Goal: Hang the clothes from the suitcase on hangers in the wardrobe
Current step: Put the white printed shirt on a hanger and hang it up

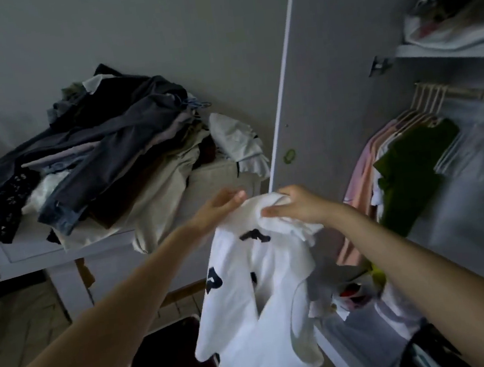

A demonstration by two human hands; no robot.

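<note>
1. The wardrobe (306, 68) stands open on our right, its door edge running up the middle of the view; garments on hangers (425, 99) crowd the near end of the rail (467, 93), a dark green top (409, 168) foremost among them.

2. A surface (29, 252) on our left carries a sprawling heap of clothes (102, 145), mostly dark, some spilling over its front edge.

3. The white T-shirt (258, 303), printed with black lettering, hangs in mid-air between us and the wardrobe door. Its long axis runs close to vertical, neck end up at our hands, hem trailing down toward what appears to be the dark suitcase (168, 366) below.

4. Our right hand (295, 204) is clenched on a bunched fold at the shirt's top; our left hand (222, 204) has its thumb pressed on the cloth beside it, its fingers out of sight behind the fabric, so a full grasp cannot be confirmed.

5. No hanger shows inside the shirt; we cannot tell whether one is hidden in the bunched cloth.

6. The risk, as we judge it: the collar stays wadded and a hanger arm snags or slips out, dropping the shirt, or the trailing hem catches the door edge on the way to the rail.
</note>
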